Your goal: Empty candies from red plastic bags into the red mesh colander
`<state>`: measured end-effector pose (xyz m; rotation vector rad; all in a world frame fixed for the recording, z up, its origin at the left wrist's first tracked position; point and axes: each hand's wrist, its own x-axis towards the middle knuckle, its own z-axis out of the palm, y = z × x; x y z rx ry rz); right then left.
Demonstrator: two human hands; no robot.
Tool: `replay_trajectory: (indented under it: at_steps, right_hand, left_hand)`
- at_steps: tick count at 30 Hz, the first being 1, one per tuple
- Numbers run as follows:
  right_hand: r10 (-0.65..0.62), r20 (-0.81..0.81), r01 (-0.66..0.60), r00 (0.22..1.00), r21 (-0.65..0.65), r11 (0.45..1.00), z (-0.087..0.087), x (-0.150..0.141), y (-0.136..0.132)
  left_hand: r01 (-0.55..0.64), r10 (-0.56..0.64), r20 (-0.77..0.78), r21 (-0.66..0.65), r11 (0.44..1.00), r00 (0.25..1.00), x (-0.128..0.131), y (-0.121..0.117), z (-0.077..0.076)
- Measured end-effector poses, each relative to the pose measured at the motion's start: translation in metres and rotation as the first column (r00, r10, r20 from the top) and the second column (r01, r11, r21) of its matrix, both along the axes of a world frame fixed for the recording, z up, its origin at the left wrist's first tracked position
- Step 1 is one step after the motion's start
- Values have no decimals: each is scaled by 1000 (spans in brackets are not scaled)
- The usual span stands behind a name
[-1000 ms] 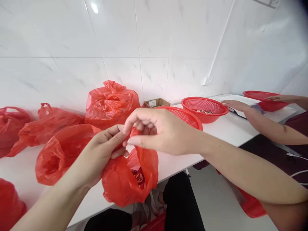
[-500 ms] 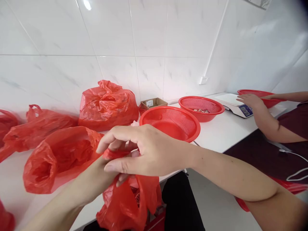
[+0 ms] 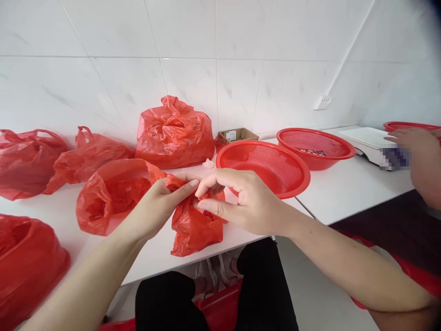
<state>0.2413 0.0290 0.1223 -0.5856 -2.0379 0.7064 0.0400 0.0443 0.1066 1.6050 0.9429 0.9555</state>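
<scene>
A small red plastic bag (image 3: 195,228) rests on the white table (image 3: 351,193) between my hands, its contents hidden by the crumpled film. My left hand (image 3: 161,207) pinches its upper edge between thumb and fingers. My right hand (image 3: 241,200) grips the film's other side with its fingertips. Just left of my left hand lies an open red plastic bag (image 3: 110,197). Behind my right hand stands a red mesh basket (image 3: 263,168).
Several full red bags, one (image 3: 174,133) knotted, line the table's left side and wall. A second basket (image 3: 315,147) holds small packets. A co-worker's hand (image 3: 416,156) is beside a white scale (image 3: 368,142). A cardboard box (image 3: 237,135) stands behind.
The small bag now rests higher on the table instead of hanging over its front edge, and the red packet inside is hidden. My hands have parted slightly, and the view has shifted.
</scene>
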Motion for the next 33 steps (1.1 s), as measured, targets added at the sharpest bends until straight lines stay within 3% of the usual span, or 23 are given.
replay_trajectory:
  at_steps: [2,6,9,11,13,15,17,19,21,23,25,26,28,30,33]
  right_hand:
    - [14,-47,-15,999,-12,1000,-2,-1,3]
    - [8,-68,-22,998,-205,978,-23,-7,27]
    - [31,-12,-33,999,-308,951,-43,-12,38]
    - [28,-33,-38,999,-347,937,-51,-14,38]
    - [57,-64,-77,996,-368,927,-54,-13,37]
    - [135,-76,-154,988,-376,914,-52,-11,33]
    - [173,-31,-172,984,-361,917,-48,-6,28]
    - [82,90,-52,993,-294,954,-43,2,23]
    - [-94,197,125,976,-150,981,-39,13,21]
    - [-258,238,273,936,-32,961,-37,29,26]
    - [-418,252,427,873,20,904,-38,47,37]
    - [-482,265,494,835,26,869,-40,56,43]
    - [-547,286,566,786,21,824,-43,66,54]
    - [-524,262,548,811,-25,836,-48,64,58]
    - [-487,122,500,865,-132,856,-63,40,52]
  left_hand:
    - [31,-25,-119,48,998,993,-3,-2,5]
    - [113,-55,-363,140,984,930,-1,-8,9]
    - [98,68,-490,306,947,869,1,-9,-1]
    - [20,275,-512,497,868,814,1,-7,-9]
    - [-20,435,-440,684,729,785,2,-5,-17]
    - [-19,467,-350,784,620,812,2,-4,-21]
    - [2,436,-313,815,580,844,2,-4,-22]
    - [40,400,-330,812,583,855,-2,-6,-22]
    - [68,390,-350,812,579,852,-10,-9,-26]
    - [30,446,-318,839,543,836,-21,-17,-33]
    - [-79,539,-236,864,497,809,-30,-28,-45]
    - [-137,572,-202,859,494,795,-33,-35,-52]
    - [-259,611,-166,798,545,774,-33,-48,-66]
    - [-358,619,-146,705,612,772,-26,-55,-77]
    - [-431,596,-91,606,669,798,-5,-53,-87]
